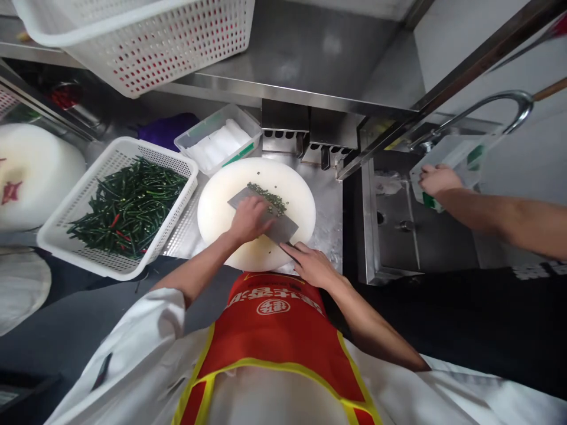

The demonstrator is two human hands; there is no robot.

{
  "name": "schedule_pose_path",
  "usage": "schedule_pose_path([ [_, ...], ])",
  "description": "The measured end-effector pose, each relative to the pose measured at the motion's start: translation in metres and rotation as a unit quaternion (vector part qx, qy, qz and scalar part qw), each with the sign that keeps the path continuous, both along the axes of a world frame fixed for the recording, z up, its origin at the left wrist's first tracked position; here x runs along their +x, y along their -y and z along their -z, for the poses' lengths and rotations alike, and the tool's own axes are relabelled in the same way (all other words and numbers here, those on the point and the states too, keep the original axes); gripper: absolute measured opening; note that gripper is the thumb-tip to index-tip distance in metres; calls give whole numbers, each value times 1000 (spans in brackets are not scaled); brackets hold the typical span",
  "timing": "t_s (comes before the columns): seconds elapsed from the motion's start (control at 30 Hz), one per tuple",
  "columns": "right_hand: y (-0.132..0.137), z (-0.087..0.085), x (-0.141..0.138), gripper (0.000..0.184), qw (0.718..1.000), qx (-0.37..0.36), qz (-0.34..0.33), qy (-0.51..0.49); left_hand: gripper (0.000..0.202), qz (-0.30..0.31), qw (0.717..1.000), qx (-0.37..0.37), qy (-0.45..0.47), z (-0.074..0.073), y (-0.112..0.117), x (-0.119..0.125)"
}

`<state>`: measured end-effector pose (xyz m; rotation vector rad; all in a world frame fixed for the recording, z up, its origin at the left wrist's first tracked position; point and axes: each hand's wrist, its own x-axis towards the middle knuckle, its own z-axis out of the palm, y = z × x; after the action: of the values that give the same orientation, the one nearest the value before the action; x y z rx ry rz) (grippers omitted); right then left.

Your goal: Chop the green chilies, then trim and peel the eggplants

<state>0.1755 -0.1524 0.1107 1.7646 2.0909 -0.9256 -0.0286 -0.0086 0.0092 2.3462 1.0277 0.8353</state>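
Note:
A cleaver (275, 228) lies slantwise, its broad blade low over a round white cutting board (217, 203). My right hand (314, 263) is closed around its dark handle at the near right of the board. On the blade rests my left hand (251, 219), thumb stretched out to the right and the other fingers laid across the metal; the fingertips are partly blurred. Small chopped green chili rings (272, 199) form a band along the blade's far edge, with a few pieces scattered on the board.
A white basket of long green chilies (133, 203) stands left. Behind the board are a plastic tub with white cloths (224, 144) and knife racks (308, 133). A steel shelf (310, 59) overhangs. At right, another person's hand (438, 180) holds a clear container over a sink (394, 236).

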Motion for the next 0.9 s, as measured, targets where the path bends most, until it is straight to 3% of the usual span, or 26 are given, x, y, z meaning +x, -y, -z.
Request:
schedule_pose_path([
  [0.1,4,-6,-5,71,999,-4,-50,20,64,108,987,-26,-118,3,-22,22],
  [0.23,35,-15,-2,72,999,-16,-40,15,66,100,979,-50,-169,28,-71,32],
  [0.3,63,-19,2,75,1000,-18,11,-5,69,60,984,-67,-155,42,-102,28],
  [0.4,110,-17,4,81,987,11,144,-74,72,12,983,-111,-148,61,-140,22],
  [0.47,133,-11,1,78,961,50,243,-120,74,33,981,-112,-154,70,-150,22],
  [0.53,139,-1,-4,71,931,85,326,-139,74,98,979,-94,-150,73,-144,24],
  [0.6,127,13,-7,67,911,102,379,-127,72,175,971,-83,-140,68,-128,27],
  [0.7,87,35,-7,69,912,114,385,-83,69,250,955,-86,-133,53,-99,24],
  [0.8,45,50,-6,71,930,116,343,-59,64,219,965,-89,-114,39,-73,6],
  [0.9,16,54,-7,69,944,100,300,-95,57,80,989,-103,-73,36,-46,-30],
])
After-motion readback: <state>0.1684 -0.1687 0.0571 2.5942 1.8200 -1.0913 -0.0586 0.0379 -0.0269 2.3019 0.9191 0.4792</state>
